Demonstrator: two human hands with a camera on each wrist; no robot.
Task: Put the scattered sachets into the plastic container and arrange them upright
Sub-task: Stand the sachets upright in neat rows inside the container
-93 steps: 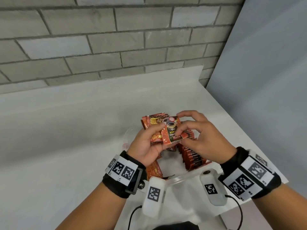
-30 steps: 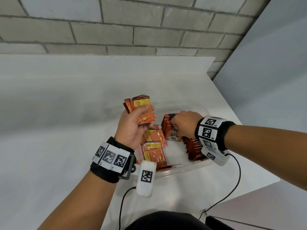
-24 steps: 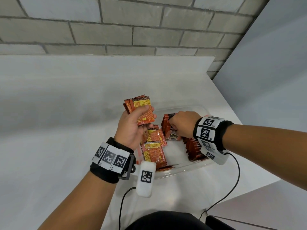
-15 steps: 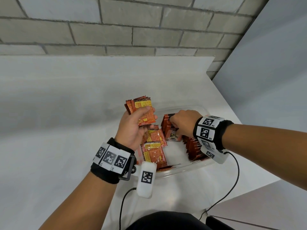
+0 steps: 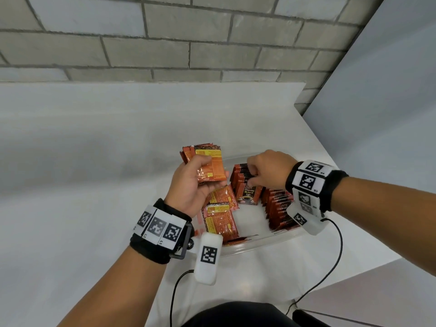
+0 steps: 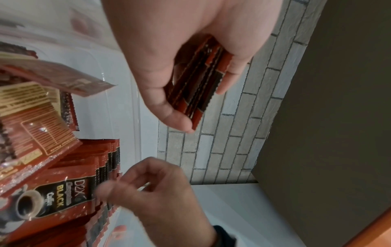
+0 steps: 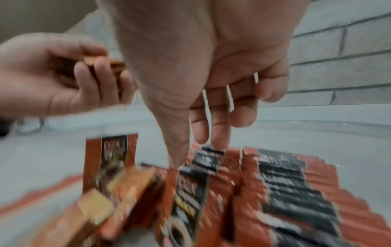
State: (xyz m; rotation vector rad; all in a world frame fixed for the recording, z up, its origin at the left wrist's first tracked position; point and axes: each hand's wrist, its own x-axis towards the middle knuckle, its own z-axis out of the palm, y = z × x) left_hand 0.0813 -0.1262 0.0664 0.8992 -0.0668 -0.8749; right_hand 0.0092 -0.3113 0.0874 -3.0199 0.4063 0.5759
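My left hand (image 5: 203, 171) grips a stack of orange sachets (image 5: 210, 161) above the left end of the clear plastic container (image 5: 259, 247); the left wrist view shows thumb and fingers round the stack (image 6: 196, 78). My right hand (image 5: 256, 172) hovers over a row of upright red-and-black sachets (image 5: 245, 185), its relaxed fingers (image 7: 217, 127) holding nothing and its thumb tip touching a sachet top. A second upright row (image 5: 278, 208) stands along the right side. Several sachets (image 5: 219, 220) lie flat at the container's left.
The container sits near the front right corner of a white table (image 5: 94, 185), whose edge (image 5: 354, 274) drops off at the right. A brick wall (image 5: 165, 38) runs behind. Cables (image 5: 330, 267) trail from the wrist cameras toward me.
Earlier both hands held the stack together. The right hand then went into the container to the upright row and now its fingers have loosened above it. The left hand has kept its stack nearly still.
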